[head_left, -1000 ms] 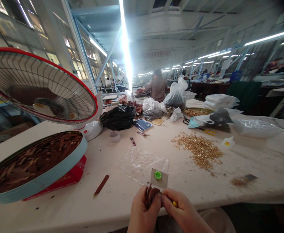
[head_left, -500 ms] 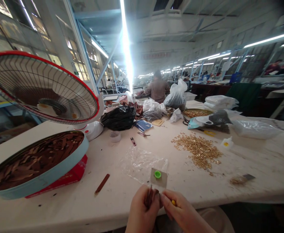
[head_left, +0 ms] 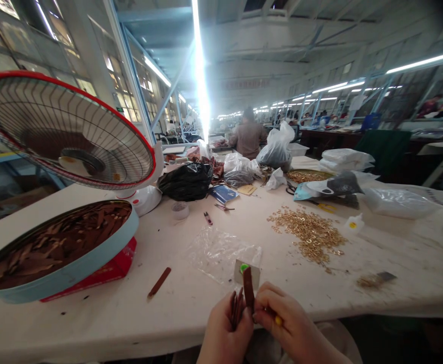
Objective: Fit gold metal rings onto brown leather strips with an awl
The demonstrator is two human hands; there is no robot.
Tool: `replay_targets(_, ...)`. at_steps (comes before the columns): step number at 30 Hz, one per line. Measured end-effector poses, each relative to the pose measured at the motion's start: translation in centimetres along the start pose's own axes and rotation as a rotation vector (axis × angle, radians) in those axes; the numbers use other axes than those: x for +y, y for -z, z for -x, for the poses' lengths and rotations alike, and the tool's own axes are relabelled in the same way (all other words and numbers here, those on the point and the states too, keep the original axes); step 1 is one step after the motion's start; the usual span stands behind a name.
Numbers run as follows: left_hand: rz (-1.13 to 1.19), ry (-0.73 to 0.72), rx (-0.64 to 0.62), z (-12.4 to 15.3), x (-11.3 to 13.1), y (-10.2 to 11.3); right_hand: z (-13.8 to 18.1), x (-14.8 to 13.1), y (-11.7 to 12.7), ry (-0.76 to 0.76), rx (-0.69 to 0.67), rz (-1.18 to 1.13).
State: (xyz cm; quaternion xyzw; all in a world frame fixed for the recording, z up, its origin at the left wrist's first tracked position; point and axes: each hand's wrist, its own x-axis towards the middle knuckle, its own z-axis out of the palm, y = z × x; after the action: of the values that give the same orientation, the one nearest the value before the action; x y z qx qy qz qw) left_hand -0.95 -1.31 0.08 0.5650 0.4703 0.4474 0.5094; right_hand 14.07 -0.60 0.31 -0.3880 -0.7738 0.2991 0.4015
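My left hand [head_left: 225,333] is closed round a bundle of thin brown leather strips [head_left: 236,306] at the table's near edge. My right hand [head_left: 285,326] pinches one brown strip [head_left: 248,289] that stands upright out of the bundle, and a small yellow thing [head_left: 278,320] shows between its fingers. Just beyond the hands lies a small card with a green cap [head_left: 244,268] on a clear plastic bag [head_left: 217,250].
A round blue tin [head_left: 92,263] full of brown strips sits left on a red box, under a tilted red-rimmed fan [head_left: 62,131]. One loose strip [head_left: 159,282] lies on the white table [head_left: 395,253]. A heap of gold rings [head_left: 312,233] lies right. Bags and a person stand far off.
My right hand has drawn one strip up out of the bundle, so it now stands above my left hand and partly covers the green cap.
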Motion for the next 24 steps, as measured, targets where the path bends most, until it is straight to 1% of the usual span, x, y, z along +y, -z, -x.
replay_targets(3, -0.079, -0.002, 0.0, 0.1, -0.5, -0.1, 0.2, 0.5, -0.5, -0.142, 0.049, -0.089)
replay_targets(5, -0.111, -0.005, 0.015, 0.2, -0.4, -0.3, 0.3, 0.6, -0.7, -0.208, 0.081, -0.19)
replay_targets(7, -0.12, -0.01, 0.038, 0.3, -0.1, -0.6, 0.2, 0.6, -0.8, -0.225, 0.09, -0.28)
replay_targets(9, -0.116, -0.017, 0.065, 0.3, 0.2, -1.0, 0.2, 0.7, -1.0, -0.221, 0.107, -0.289)
replay_targets(12, 0.001, -0.003, 0.072, 0.1, 0.1, -1.3, 0.1, 0.8, -1.5, -0.24, 0.166, -0.281)
replay_targets(15, 0.186, 0.022, 0.047, -0.1, -0.5, -1.2, 0.1, 0.8, -2.0, -0.301, 0.192, -0.407)
replay_targets(17, 0.211, 0.023, 0.03, -0.1, -0.8, -0.9, 0.0, 0.7, -2.1, -0.332, 0.181, -0.463)
replay_targets(19, 0.167, 0.014, 0.022, 0.0, -0.9, -0.5, 0.1, 0.5, -2.1, -0.331, 0.171, -0.43)
replay_targets(22, 0.061, -0.001, 0.004, 0.2, -0.7, -0.3, 0.3, 0.3, -2.1, -0.303, 0.224, -0.331)
replay_targets(24, 0.004, -0.001, -0.003, 0.3, -0.7, -0.4, 0.4, 0.2, -2.4, -0.303, 0.257, -0.331)
